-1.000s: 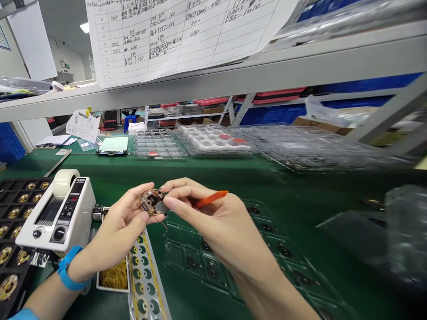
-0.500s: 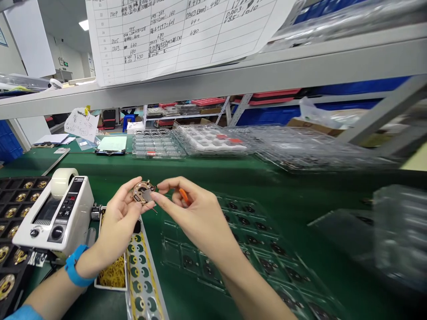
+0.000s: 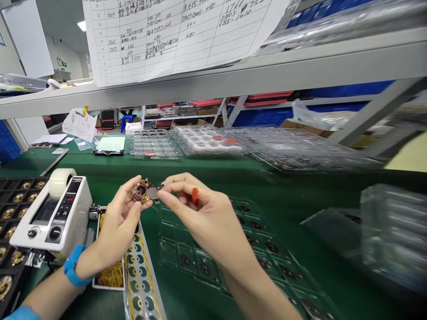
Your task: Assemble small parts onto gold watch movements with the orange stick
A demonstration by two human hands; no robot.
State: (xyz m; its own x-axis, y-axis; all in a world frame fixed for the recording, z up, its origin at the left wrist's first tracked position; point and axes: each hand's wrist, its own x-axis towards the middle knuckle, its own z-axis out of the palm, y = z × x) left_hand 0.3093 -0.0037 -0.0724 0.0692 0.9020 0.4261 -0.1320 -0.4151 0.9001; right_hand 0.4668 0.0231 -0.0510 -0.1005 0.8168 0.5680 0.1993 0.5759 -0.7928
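Observation:
My left hand (image 3: 118, 218), a blue band on its wrist, is closed on a round copper-coloured electronic module (image 3: 140, 190) by its edges. Thumb and forefinger of my right hand (image 3: 196, 206) pinch a small dark flat part with a grey face (image 3: 152, 193), at the module's right side. Whether that part is still joined to the module I cannot tell. An orange-tipped object (image 3: 195, 195) is tucked among the right hand's curled fingers, most of it hidden. A thin wire (image 3: 154, 208) sticks out below the module.
A white tape dispenser (image 3: 53, 218) stands left, beside a black tray (image 3: 15, 191) of gold round parts. Near my left wrist lie a box of yellow strips (image 3: 111, 275) and a sticker sheet (image 3: 142, 275). Clear trays (image 3: 233, 249) with dark parts lie right; a shelf (image 3: 213, 82) crosses above.
My right hand has shifted slightly right, drawing the small part outward from the module. More of the grey face and dark end shows. My left hand stays nearly in place.

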